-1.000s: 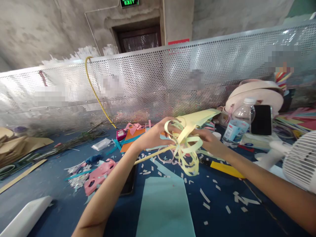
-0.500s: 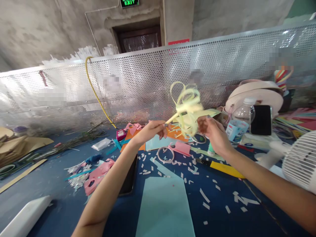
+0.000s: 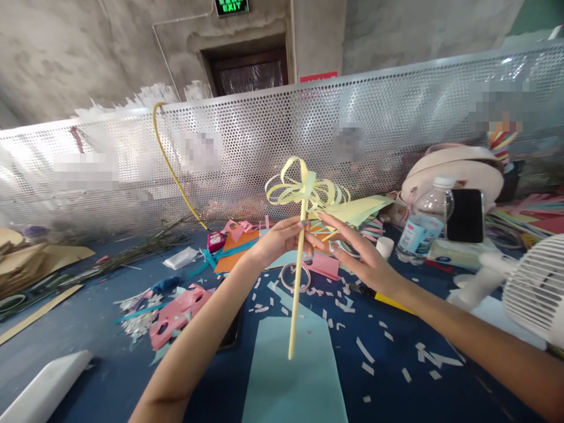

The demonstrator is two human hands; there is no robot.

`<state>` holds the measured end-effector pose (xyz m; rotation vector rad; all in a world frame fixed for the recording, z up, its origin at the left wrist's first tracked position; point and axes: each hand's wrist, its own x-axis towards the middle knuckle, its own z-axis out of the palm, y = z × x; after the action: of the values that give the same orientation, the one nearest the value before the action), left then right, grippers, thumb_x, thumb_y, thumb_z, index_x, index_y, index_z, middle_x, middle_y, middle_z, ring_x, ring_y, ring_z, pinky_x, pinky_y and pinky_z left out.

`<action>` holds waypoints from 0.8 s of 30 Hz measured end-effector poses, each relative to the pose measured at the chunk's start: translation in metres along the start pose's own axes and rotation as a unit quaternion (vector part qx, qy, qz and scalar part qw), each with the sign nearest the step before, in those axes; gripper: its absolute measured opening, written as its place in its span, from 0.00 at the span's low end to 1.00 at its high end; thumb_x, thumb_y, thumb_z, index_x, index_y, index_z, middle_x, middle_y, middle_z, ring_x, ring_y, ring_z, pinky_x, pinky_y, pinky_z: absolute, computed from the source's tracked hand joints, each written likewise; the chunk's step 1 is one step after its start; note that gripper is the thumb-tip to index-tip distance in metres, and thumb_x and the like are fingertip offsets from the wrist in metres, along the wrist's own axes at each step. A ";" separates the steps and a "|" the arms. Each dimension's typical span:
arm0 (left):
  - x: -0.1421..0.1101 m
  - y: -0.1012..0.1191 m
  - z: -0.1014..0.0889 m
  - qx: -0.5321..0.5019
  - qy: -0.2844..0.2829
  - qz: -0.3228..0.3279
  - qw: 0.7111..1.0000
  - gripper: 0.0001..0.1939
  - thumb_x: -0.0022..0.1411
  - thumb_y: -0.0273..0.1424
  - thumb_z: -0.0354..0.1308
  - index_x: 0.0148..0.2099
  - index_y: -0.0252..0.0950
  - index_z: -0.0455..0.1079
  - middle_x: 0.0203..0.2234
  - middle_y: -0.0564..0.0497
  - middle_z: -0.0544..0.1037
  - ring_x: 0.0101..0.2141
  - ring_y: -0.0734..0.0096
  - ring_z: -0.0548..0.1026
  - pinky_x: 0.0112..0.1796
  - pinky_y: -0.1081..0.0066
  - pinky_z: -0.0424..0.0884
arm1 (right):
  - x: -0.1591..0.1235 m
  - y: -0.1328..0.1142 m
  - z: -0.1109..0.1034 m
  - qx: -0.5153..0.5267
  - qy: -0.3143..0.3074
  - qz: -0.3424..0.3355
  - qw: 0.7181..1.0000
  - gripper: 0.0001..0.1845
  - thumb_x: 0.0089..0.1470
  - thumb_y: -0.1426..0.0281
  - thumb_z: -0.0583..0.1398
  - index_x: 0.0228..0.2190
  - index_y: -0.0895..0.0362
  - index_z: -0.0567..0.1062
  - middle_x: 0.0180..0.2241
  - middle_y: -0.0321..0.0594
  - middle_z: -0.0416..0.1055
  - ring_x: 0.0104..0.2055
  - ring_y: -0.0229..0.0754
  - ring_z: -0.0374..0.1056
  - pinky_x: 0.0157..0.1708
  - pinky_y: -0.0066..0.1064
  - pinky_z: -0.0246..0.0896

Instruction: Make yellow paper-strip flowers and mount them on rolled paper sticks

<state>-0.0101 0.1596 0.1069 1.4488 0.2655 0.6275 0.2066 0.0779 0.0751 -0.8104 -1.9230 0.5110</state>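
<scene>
A pale yellow paper flower (image 3: 307, 191) with looped strips for petals stands nearly upright on a long yellow stem. My left hand (image 3: 288, 238) pinches that stem below the loops, and the stem's lower end hangs over a light blue sheet of paper (image 3: 293, 370). Just under the loops, on the right, is my right hand (image 3: 361, 258); its fingers are spread and reach toward the stem and the left fingertips. Whether the right fingertips touch them I cannot tell. A roll of tape (image 3: 287, 281) lies behind the stem.
White paper scraps litter the blue table. A yellow cutter knife (image 3: 394, 302) lies partly under my right forearm. Further right stand a water bottle (image 3: 425, 220), a phone (image 3: 465, 215) and a white fan (image 3: 535, 288). Pink cut paper (image 3: 178, 317) lies left; a perforated metal screen (image 3: 251, 147) rises behind.
The flower has turned from tilted sideways to nearly upright, its stem now pointing down. My right hand has moved left, closer to my left hand.
</scene>
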 end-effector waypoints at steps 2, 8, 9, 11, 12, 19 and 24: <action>0.001 -0.004 0.005 -0.002 -0.021 -0.016 1.000 0.09 0.70 0.36 0.52 0.44 0.34 0.62 0.35 0.37 0.81 0.29 0.63 0.80 0.35 0.65 0.73 | 0.000 0.003 0.000 0.014 0.003 0.010 1.000 0.35 0.67 0.62 0.52 0.68 0.36 0.41 0.70 0.30 0.45 0.71 0.50 0.45 0.63 0.51 0.56; 0.004 -0.010 0.014 -0.007 -0.069 -0.045 0.997 0.11 0.71 0.37 0.50 0.41 0.34 0.62 0.35 0.35 0.81 0.29 0.61 0.81 0.35 0.65 0.72 | -0.001 0.018 0.002 -0.020 0.081 0.018 0.996 0.39 0.65 0.62 0.54 0.68 0.39 0.39 0.66 0.44 0.54 0.63 0.53 0.59 0.55 0.50 0.66; 0.004 -0.010 0.015 -0.007 -0.075 -0.045 0.996 0.11 0.71 0.37 0.50 0.41 0.34 0.62 0.35 0.35 0.81 0.29 0.62 0.81 0.35 0.65 0.72 | -0.001 0.019 0.002 -0.042 0.098 0.029 0.994 0.37 0.65 0.63 0.55 0.68 0.40 0.42 0.63 0.46 0.57 0.60 0.53 0.63 0.53 0.48 0.68; 0.005 -0.011 0.017 -0.003 -0.080 -0.046 0.996 0.11 0.71 0.37 0.49 0.41 0.34 0.62 0.35 0.35 0.81 0.28 0.62 0.80 0.34 0.66 0.72 | -0.002 0.021 0.002 -0.087 0.122 0.041 0.988 0.34 0.64 0.64 0.54 0.67 0.41 0.48 0.58 0.47 0.60 0.55 0.52 0.67 0.50 0.46 0.70; 0.005 -0.010 0.018 0.003 -0.077 -0.046 0.996 0.11 0.71 0.37 0.50 0.41 0.34 0.62 0.35 0.35 0.81 0.28 0.62 0.80 0.33 0.67 0.71 | -0.002 0.021 0.001 -0.104 0.130 0.038 0.985 0.33 0.64 0.65 0.54 0.67 0.41 0.50 0.58 0.47 0.59 0.54 0.51 0.67 0.48 0.45 0.71; 0.003 -0.007 0.023 0.026 -0.052 -0.041 0.997 0.11 0.70 0.38 0.52 0.41 0.34 0.62 0.33 0.36 0.82 0.27 0.65 0.80 0.34 0.67 0.72 | 0.000 0.015 -0.001 -0.102 0.121 0.029 0.987 0.33 0.64 0.68 0.54 0.66 0.40 0.52 0.61 0.45 0.60 0.53 0.48 0.68 0.36 0.36 0.74; 0.002 -0.004 0.027 0.033 -0.056 -0.044 0.997 0.10 0.70 0.37 0.52 0.41 0.34 0.62 0.32 0.37 0.82 0.27 0.65 0.80 0.34 0.67 0.73 | 0.000 0.017 -0.001 -0.083 0.109 0.048 0.989 0.35 0.64 0.67 0.54 0.67 0.42 0.48 0.62 0.45 0.62 0.58 0.52 0.67 0.36 0.36 0.74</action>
<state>0.0070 0.1377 0.1071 1.5212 0.2619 0.4691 0.2133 0.0894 0.0645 -1.0270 -1.7454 0.3071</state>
